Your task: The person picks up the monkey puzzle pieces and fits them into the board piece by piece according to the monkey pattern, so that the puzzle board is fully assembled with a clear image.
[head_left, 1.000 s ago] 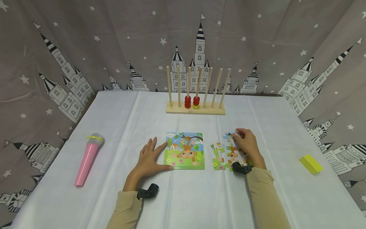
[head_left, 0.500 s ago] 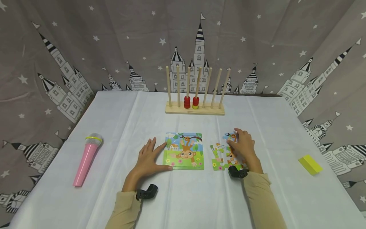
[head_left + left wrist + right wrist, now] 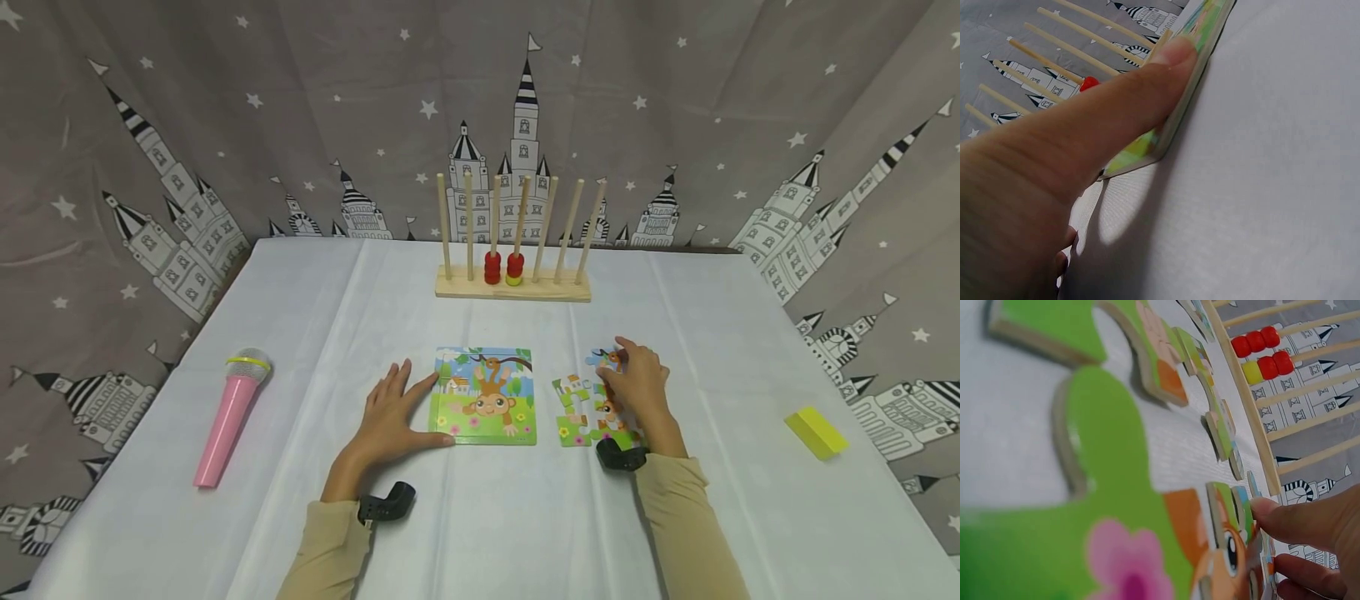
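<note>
My left hand [image 3: 390, 421] rests at the left side of a square monkey puzzle board [image 3: 487, 421], fingers spread and fairly straight. Its thumb lies on the board's lower-left edge, and the left wrist view shows that thumb [image 3: 1141, 90] pressing the rim. To the board's right lies a group of loose jigsaw pieces [image 3: 573, 432], partly joined into a similar picture. My right hand [image 3: 643, 392] is over their upper right, pinching a jigsaw piece [image 3: 613, 360] between thumb and fingers beside the branch piece. The hand and wrist cover some right-hand pieces.
A wooden peg stand [image 3: 487, 290] with red and yellow beads on two pegs stands behind the puzzle. On the left lies a pink toy microphone [image 3: 232, 417]; a yellow block [image 3: 817, 432] lies far right. A castle-print curtain [image 3: 360, 100] hangs behind the table.
My right hand has shifted slightly left, bringing a jigsaw piece up against the branch piece at the top of the loose group. The left hand and the board have stayed in place.
</note>
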Motion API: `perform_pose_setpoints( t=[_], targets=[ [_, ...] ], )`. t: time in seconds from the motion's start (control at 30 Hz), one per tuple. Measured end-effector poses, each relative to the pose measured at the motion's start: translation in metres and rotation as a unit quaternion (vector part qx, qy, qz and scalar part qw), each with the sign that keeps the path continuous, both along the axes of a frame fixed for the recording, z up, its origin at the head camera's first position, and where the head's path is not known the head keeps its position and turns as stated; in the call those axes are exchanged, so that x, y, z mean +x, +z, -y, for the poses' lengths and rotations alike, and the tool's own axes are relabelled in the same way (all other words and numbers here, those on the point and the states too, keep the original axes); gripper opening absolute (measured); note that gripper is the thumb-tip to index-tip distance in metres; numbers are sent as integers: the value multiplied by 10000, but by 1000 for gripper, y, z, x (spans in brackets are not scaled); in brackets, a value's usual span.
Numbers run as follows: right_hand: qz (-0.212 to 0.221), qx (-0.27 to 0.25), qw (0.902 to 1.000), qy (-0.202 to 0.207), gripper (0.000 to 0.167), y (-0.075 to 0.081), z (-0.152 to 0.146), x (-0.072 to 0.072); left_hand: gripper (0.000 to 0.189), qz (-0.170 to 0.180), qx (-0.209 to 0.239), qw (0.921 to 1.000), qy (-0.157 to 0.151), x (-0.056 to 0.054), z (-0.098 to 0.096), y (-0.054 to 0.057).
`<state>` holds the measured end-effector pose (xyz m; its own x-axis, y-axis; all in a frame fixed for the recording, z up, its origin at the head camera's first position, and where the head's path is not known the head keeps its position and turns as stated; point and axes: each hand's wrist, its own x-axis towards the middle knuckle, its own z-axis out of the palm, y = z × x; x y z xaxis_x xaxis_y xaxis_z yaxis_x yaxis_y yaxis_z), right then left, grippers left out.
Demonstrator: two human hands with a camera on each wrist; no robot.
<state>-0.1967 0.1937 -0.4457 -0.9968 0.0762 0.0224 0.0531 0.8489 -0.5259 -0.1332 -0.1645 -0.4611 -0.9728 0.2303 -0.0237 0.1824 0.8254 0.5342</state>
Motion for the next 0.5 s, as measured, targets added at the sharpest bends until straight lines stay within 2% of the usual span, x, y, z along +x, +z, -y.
perform_pose_setpoints(
  t=[0.27, 0.5],
  targets=[
    [1, -45, 10000, 4, 64, 2, 0, -3, 95, -6, -10, 10000, 10, 0, 0, 0],
    [-284, -557, 9980, 90, 61, -3, -1, -1, 95, -19, -13, 10000, 18, 0, 1, 1]
  ],
)
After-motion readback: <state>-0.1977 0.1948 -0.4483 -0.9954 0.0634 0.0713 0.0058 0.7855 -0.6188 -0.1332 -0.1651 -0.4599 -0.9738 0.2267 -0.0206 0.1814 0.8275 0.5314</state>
